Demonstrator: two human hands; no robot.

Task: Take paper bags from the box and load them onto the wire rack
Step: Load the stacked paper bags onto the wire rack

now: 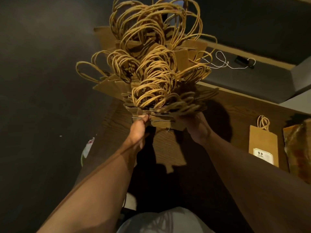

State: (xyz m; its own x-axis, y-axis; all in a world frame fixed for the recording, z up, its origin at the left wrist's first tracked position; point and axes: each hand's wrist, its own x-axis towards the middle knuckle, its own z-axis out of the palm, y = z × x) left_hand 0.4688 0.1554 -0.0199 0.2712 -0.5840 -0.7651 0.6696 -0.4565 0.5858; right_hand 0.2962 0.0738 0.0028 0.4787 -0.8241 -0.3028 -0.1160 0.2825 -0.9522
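A thick row of brown paper bags (181,58) with twisted cord handles (151,78) stands packed in the wire rack (161,121), running away from me up the middle of the view. My left hand (138,130) pinches the near end of the row at the rack's front wire, thumb on top. My right hand (196,126) holds the right side of the nearest bags, its fingers hidden under the handles. The box is not in view.
The rack stands on a wood-grain counter (235,106). A single flat paper bag (263,143) with a white label lies on the counter to the right, beside an orange wrapped thing (298,148) at the edge. A white cord (225,62) lies on a grey ledge behind. Dark floor lies left.
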